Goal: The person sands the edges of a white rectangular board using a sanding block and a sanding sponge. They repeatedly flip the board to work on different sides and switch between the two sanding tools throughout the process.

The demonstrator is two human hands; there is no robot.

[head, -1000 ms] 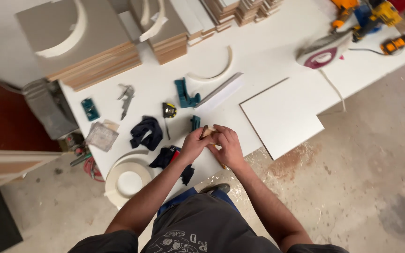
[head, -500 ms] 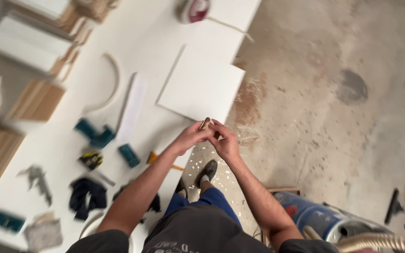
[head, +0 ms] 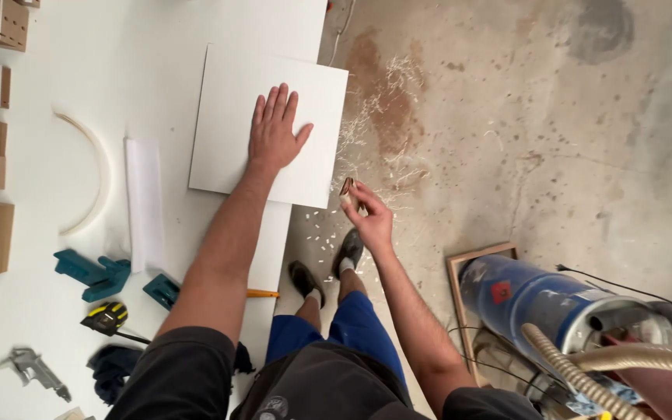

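My left hand (head: 275,132) lies flat, fingers spread, on the white square panel (head: 268,124) on the counter (head: 157,47); my right hand (head: 367,214) pinches a small brown piece (head: 346,187), not yet applied.

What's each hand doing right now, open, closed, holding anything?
Left hand: open, flat on the white square panel.
Right hand: closed, pinching a small brown piece; what it is cannot be told.

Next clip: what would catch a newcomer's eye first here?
The left hand lies flat on a square white panel at the white workbench's edge. The right hand pinches a small brown piece over the chip-strewn concrete floor. A blue shop vacuum sits lower right.
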